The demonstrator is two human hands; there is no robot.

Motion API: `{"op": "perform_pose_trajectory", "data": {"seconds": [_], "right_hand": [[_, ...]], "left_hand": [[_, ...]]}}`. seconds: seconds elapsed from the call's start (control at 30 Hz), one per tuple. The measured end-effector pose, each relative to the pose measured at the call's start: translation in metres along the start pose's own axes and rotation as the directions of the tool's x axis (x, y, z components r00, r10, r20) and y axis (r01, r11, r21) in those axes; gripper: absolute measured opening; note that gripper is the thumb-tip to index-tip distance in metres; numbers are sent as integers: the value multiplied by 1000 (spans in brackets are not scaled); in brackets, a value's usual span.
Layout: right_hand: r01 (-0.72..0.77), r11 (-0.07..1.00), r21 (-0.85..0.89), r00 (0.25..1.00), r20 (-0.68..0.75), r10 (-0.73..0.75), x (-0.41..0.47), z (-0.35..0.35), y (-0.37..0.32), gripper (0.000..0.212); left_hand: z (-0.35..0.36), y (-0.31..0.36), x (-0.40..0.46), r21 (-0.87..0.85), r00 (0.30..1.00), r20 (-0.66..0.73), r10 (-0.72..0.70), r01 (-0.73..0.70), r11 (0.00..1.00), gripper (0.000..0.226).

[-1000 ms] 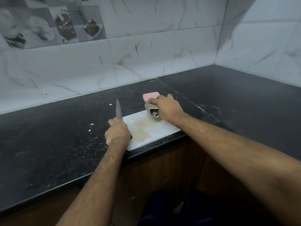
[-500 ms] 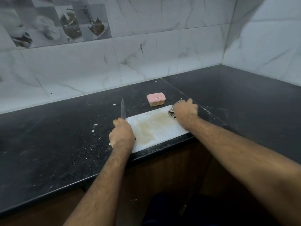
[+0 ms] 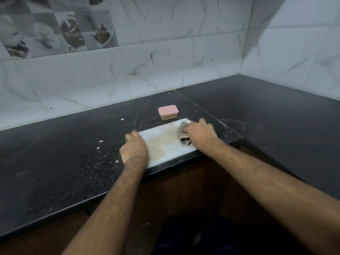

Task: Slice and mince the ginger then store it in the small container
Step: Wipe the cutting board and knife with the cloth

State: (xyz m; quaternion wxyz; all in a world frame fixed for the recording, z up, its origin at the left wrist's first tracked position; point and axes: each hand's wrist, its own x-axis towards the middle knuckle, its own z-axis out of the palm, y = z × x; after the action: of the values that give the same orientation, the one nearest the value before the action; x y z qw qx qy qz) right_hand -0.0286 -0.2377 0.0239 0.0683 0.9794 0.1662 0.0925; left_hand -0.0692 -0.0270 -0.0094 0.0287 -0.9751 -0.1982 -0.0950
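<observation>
A white cutting board (image 3: 163, 142) with a yellowish ginger stain lies at the counter's front edge. My right hand (image 3: 199, 132) grips a striped cloth (image 3: 182, 132) and presses it on the board's right part. My left hand (image 3: 134, 150) holds a knife by the handle at the board's left edge; its blade (image 3: 136, 120) points away from me over the counter. A small container (image 3: 168, 112) with a pink lid, shut and holding minced ginger, stands just behind the board.
The black stone counter (image 3: 64, 153) carries white crumbs and specks left of the board. Tiled walls close the back and right sides, meeting in a corner. Below the counter edge is a wooden cabinet front (image 3: 184, 190).
My right hand has swept the cloth across the board's far right area and back toward its middle. The left hand with the knife has stayed put. The camera shifted slightly.
</observation>
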Motion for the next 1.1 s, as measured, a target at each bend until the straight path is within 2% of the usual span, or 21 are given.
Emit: {"op": "perform_pose_trajectory", "data": {"seconds": [0.07,0.13,0.17,0.23,0.3,0.37,0.43,0.53,0.6,0.67,0.73,0.87,0.97,1.1], "right_hand": [[-139,984,-113,990,16,141,-7,-9,15,43],[-131,987,-91,991,-27,129,-11,-17,17,51],[-66,997,-29,996,-60,64,-13,-20,15,56],[181,978,108,977,-133,-166,-17,-23,2,65],[426,900,94,903,-112,-415,-24,-23,-11,67],[494,868,49,870,-35,-492,-29,-20,-10,59],[423,906,13,906,-26,-423,-32,-16,5,50],[220,969,-112,975,32,-218,-35,-22,37,42],[139,961,-240,990,63,-127,-36,-29,55,40],[101,956,-277,995,18,-100,-38,-37,63,43],[124,964,-234,988,-57,-141,-38,-42,59,49],[231,970,72,963,-156,-218,-35,-35,22,67],[366,927,87,921,-179,-347,-33,-16,-3,68],[424,898,117,902,-143,-407,-30,-6,-13,60]], "left_hand": [[-1,1,-1,-9,1000,11,-7,7,1000,38],[0,3,-1,-13,1000,9,-10,10,1000,40],[1,4,-1,-17,1000,5,-8,8,1000,41],[1,7,0,-26,1000,5,-2,2,1000,42],[1,9,1,-24,1000,7,10,-10,1000,42],[2,9,1,-13,1000,-2,20,-20,1000,42],[3,9,0,-10,1000,-7,21,-22,1000,43],[6,9,0,-11,1000,-16,16,-16,1000,43],[8,9,-1,-2,1000,-16,15,-15,1000,43],[9,10,-1,6,1000,-19,19,-19,1000,43],[10,12,0,20,999,-29,29,-29,999,41],[10,13,0,35,999,-34,33,-32,999,42],[12,13,-2,48,998,-50,32,-30,998,37],[9,16,-3,89,996,-76,48,-41,995,31]]}}
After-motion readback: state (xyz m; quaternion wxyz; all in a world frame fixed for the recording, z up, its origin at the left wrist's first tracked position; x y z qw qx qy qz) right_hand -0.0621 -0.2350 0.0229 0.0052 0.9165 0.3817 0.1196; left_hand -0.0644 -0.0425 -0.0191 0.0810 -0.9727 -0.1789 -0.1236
